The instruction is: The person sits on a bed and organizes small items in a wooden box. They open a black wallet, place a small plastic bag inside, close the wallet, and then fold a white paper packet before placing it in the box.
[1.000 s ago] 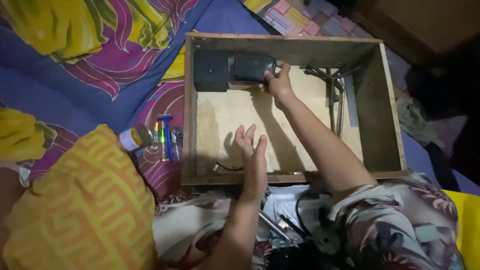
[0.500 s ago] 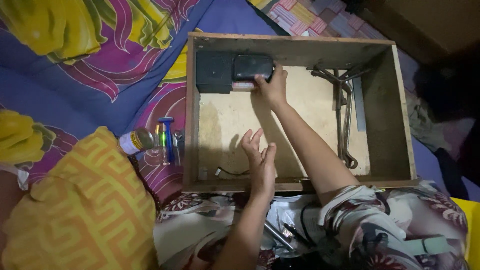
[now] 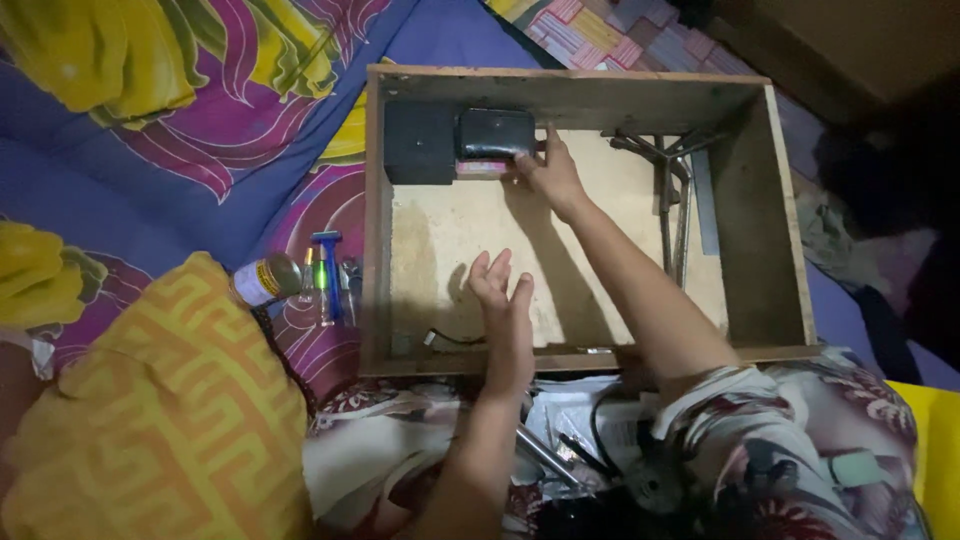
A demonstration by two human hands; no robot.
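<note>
You sit in dim light on a bed sheet (image 3: 180,170) patterned with purple, pink and yellow flowers. A yellow patterned cushion (image 3: 160,400) lies at your left. A checked cloth (image 3: 600,30) lies beyond, the far corner dark.

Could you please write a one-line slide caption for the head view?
Right hand touches a black pouch at the back of a wooden drawer; left hand hovers open.
</note>
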